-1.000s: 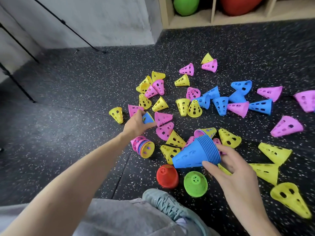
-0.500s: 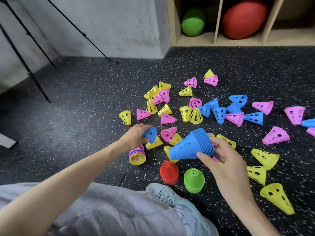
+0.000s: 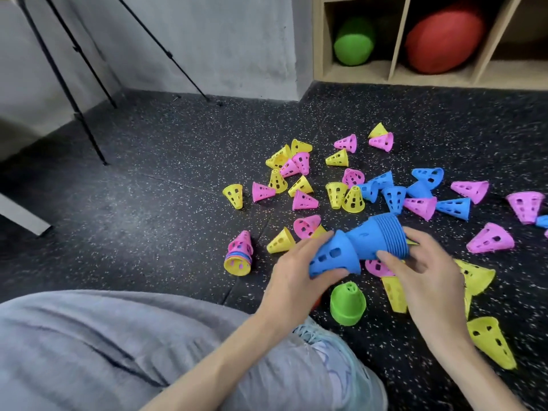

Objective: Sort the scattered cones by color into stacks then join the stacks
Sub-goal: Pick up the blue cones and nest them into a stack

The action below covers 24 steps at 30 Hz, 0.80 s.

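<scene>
Speckled black floor [image 3: 148,203] by a wooden shelf [image 3: 397,40]. Near it, the left hand [image 3: 296,271] grips a blue cone [image 3: 332,259]; the right hand [image 3: 427,274] grips the blue stack [image 3: 382,238].

Gym or sports room: speckled rubber flooring [image 3: 148,209] lying underfoot, wooden cubbies [image 3: 400,40] holding balls [image 3: 354,43], training cones [image 3: 302,200] lying scattered.

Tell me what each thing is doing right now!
Left hand: grips a single blue cone, slipping it onto the blue stack's narrow end.
Right hand: holds the blue stack, lying sideways in the air.
Green cone: upright on the floor.
Mixed stack: on its side.
Loose blue cones: scattered, unsorted.
</scene>
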Available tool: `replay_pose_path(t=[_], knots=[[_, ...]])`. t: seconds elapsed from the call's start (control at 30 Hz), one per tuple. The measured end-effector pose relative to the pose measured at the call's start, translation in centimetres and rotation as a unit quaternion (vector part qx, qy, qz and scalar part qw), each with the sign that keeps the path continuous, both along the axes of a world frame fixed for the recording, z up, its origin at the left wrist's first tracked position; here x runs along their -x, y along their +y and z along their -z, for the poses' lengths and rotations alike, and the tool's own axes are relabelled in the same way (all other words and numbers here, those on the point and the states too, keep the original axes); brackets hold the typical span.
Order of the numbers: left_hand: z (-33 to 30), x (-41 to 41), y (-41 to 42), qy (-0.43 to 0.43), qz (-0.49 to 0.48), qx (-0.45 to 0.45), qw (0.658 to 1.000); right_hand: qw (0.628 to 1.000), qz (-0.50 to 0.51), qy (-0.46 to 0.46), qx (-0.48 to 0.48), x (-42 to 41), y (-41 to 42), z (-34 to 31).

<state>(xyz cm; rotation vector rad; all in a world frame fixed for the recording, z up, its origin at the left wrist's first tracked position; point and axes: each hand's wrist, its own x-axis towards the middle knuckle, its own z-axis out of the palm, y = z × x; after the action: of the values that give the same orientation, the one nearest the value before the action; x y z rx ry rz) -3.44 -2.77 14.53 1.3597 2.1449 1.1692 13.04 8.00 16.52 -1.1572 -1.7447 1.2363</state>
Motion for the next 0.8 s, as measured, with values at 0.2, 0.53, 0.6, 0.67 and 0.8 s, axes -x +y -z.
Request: replay_pose_path(t=[0.2,0.53,0.6,0.67,0.8], knots=[[0.4,0.0,0.3,-0.012,0.01,-0.004,1.0,0.997,-0.076,-0.024,0.0,0.6,-1.1,0.9],[1.6,1.9,-0.3,-0.107,0.024,-0.016,0.994,0.993,-0.085,-0.068,0.032,1.6,-1.9,1.6],[1.7,3.2,0.1,-0.115,0.039,-0.017,0.992,0.994,-0.074,-0.074,0.018,2.0,-2.1,1.5],[2.0,5.6,0.5,-0.086,0.018,-0.006,0.996,0.995,-0.065,-0.077,0.012,2.3,-2.3,1.3],[4.4,12.6,0.0,0.013,-0.099,0.084,0.991,0.996,-0.064,-0.064,0.015,2.9,-2.7,0.6]])
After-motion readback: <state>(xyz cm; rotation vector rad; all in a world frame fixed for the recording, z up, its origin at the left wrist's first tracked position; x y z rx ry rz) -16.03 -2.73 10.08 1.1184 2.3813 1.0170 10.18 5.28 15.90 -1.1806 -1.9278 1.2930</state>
